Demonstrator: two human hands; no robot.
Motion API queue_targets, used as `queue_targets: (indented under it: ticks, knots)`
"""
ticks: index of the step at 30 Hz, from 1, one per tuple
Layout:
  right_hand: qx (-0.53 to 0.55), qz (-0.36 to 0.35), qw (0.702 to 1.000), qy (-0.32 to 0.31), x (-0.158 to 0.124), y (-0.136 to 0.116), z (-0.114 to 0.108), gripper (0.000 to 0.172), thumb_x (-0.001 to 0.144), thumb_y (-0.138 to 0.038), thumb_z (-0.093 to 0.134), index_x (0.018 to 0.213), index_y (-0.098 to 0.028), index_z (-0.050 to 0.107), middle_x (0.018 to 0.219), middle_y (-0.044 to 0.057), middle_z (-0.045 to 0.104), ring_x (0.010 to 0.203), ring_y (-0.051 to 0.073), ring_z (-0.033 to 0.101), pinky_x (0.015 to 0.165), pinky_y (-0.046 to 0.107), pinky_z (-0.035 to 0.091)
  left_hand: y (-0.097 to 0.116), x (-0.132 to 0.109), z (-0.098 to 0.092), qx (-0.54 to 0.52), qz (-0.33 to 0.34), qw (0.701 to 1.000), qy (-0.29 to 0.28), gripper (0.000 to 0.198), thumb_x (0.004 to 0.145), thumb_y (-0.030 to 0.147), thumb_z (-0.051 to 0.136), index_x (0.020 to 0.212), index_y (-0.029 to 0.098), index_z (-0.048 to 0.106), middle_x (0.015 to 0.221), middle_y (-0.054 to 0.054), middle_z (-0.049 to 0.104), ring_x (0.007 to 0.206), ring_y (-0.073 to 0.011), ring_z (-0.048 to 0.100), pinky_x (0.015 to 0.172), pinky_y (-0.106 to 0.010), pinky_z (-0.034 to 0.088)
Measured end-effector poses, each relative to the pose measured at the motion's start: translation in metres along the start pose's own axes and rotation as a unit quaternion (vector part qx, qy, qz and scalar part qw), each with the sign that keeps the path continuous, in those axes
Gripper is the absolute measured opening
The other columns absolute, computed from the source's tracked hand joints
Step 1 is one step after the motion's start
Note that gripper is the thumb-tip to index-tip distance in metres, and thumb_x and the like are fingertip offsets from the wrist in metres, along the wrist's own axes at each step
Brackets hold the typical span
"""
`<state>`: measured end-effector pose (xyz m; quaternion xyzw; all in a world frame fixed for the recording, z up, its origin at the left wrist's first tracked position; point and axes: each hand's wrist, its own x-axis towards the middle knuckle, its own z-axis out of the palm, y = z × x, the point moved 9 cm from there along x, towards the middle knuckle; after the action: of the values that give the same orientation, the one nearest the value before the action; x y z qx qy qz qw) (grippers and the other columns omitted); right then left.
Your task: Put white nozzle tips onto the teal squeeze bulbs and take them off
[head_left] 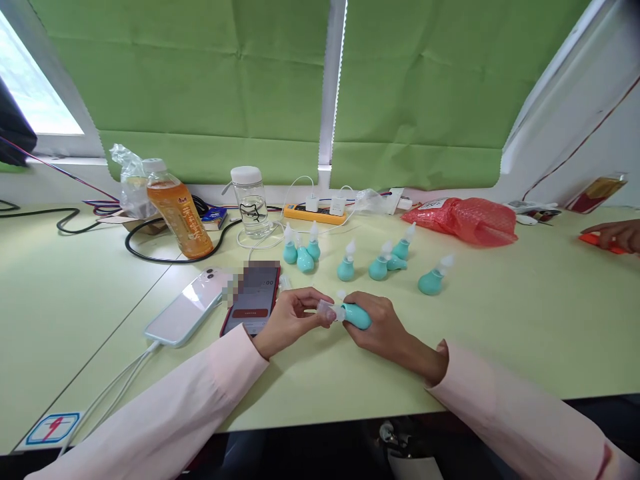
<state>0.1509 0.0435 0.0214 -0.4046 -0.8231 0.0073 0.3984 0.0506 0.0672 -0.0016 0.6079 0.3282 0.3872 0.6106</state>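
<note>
My right hand point(377, 327) is wrapped round a teal bulb syringe point(358, 316) above the table, its end pointing left. At that end my left hand point(295, 317) pinches a clear plastic cap point(326, 309), which meets or covers the nozzle; I cannot tell which. Beyond my hands several more teal bulb syringes stand or lie on the table, among them one bulb syringe point(345, 268) in the middle and one tilted bulb syringe point(432, 281) at the right. A small translucent piece point(341, 294) shows just behind my right fingers.
Left of my hands lie a phone with a lit screen point(255, 293) and a pale phone point(187, 308) on a cable. Behind stand an orange drink bottle point(180, 213), a clear bottle point(253, 207), a yellow power strip point(315, 214) and a red bubble-wrap bag point(465, 220). Another person's hand point(620, 237) is at right.
</note>
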Motion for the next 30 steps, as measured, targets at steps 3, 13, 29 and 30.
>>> queue_targets:
  ticks: [3,13,29,30]
  knots:
    - [-0.007,-0.009,1.0,0.011,-0.001,-0.001,0.0,0.014,0.061,-0.012,0.048,0.073,-0.017,0.048,0.061,0.0,0.054,0.053,0.012,0.048,0.049,0.022,0.036,-0.001,0.0,-0.001,0.0,-0.007,1.0,0.015,0.026,0.06,0.026,0.067,0.078,0.01,0.058,0.063,-0.002,0.061,0.059,-0.0123,0.057,0.063,-0.028,0.048]
    - [0.011,0.027,0.999,-0.023,-0.003,0.004,0.011,0.008,0.06,-0.014,0.047,0.068,-0.017,0.047,0.057,0.0,0.051,0.05,0.011,0.045,0.048,0.022,0.033,-0.008,0.002,-0.003,0.038,-0.005,0.999,0.024,0.027,0.058,0.026,0.068,0.078,0.009,0.061,0.058,-0.001,0.061,0.055,-0.0117,0.055,0.057,-0.025,0.047]
    - [0.375,0.308,0.819,-0.307,-0.02,0.014,0.057,0.011,0.054,-0.013,0.05,0.065,-0.016,0.05,0.043,-0.009,0.035,0.036,0.004,0.033,0.033,0.015,0.023,0.009,-0.006,0.005,0.247,0.094,0.964,-0.003,0.028,0.067,0.033,0.06,0.084,0.011,0.064,0.074,-0.005,0.065,0.062,-0.0138,0.056,0.051,-0.02,0.046]
    - [0.393,0.323,0.798,-0.325,-0.022,0.012,0.058,0.011,0.055,-0.014,0.051,0.066,-0.016,0.05,0.042,-0.009,0.036,0.034,0.004,0.033,0.032,0.015,0.023,0.01,-0.006,0.005,0.259,0.103,0.96,-0.004,0.028,0.068,0.034,0.059,0.085,0.012,0.064,0.074,-0.005,0.065,0.062,-0.0139,0.056,0.051,-0.02,0.046]
